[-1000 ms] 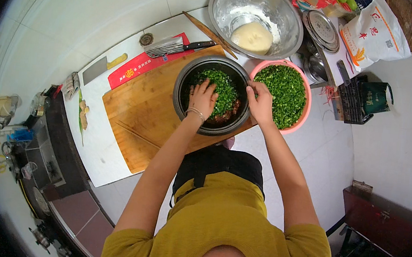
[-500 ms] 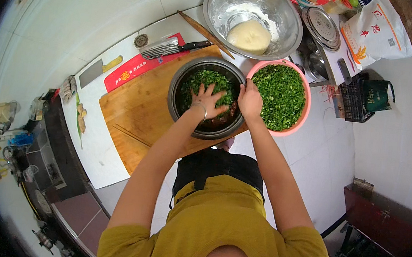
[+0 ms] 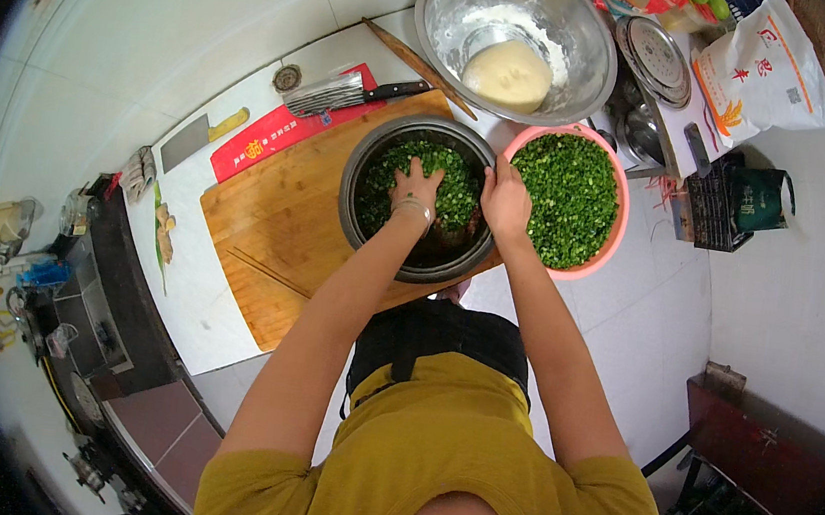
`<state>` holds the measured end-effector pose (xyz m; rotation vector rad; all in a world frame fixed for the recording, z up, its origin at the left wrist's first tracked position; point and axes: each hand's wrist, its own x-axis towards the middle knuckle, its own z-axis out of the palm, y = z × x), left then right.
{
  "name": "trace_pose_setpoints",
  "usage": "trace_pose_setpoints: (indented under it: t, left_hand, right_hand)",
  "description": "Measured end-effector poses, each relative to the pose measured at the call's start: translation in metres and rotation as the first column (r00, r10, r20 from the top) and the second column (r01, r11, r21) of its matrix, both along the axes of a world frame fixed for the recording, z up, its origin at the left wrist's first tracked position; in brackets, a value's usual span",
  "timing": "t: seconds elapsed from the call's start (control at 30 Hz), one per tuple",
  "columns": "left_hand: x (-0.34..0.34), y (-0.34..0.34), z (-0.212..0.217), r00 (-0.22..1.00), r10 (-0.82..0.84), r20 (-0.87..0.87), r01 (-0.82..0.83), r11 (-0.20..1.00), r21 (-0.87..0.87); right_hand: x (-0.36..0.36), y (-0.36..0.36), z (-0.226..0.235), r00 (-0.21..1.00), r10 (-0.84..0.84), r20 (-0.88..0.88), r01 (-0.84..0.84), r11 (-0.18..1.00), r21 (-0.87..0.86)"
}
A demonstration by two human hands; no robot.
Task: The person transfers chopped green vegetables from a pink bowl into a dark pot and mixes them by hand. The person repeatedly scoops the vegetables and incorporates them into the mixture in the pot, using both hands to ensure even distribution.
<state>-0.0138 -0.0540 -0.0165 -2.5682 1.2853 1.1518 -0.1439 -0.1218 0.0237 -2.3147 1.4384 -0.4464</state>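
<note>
My left hand (image 3: 415,192) is down inside a dark round pot (image 3: 350,186), its fingers spread on chopped green herbs (image 3: 458,187). The fingertips are partly sunk in the greens. Some dark, brownish wet stuff shows at the pot's near side. My right hand (image 3: 505,205) grips the pot's right rim, thumb and fingers around the edge. The pot stands on the right part of a wooden cutting board (image 3: 271,213). Touching or close to its right side is a pink bowl (image 3: 620,224) full of the same chopped greens (image 3: 565,193).
Behind stands a steel basin (image 3: 591,85) with a dough ball (image 3: 509,75). A pointed wooden rolling pin (image 3: 408,57), a black-handled cleaver (image 3: 334,96), a second cleaver (image 3: 188,143) and ginger (image 3: 165,232) lie around the board. At the far right are a white bag (image 3: 769,74) and steel lids (image 3: 655,57).
My left hand has pushed farther across the pot, pressing the greens toward its far side. My right hand stays on the rim. The whole view has shifted slightly.
</note>
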Motion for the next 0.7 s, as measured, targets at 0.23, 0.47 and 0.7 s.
trace_pose_setpoints:
  t: [0.23,0.47,0.7]
  left_hand:
    - [0.011,0.003,0.056,0.987,-0.137,-0.081,0.146,0.982,0.118]
    - [0.017,0.023,-0.006,0.843,0.498,-0.205,-0.474,0.867,0.157]
    - [0.019,-0.022,-0.055,0.602,0.606,-0.520,-0.779,0.590,-0.213]
  right_hand:
    - [-0.001,-0.003,-0.001,1.000,-0.009,-0.015,0.009,0.999,0.039]
    - [0.001,-0.002,0.002,1.000,-0.011,0.022,0.010,0.999,0.043]
    - [0.006,-0.006,-0.002,0.996,0.047,0.075,-0.047,0.999,0.003]
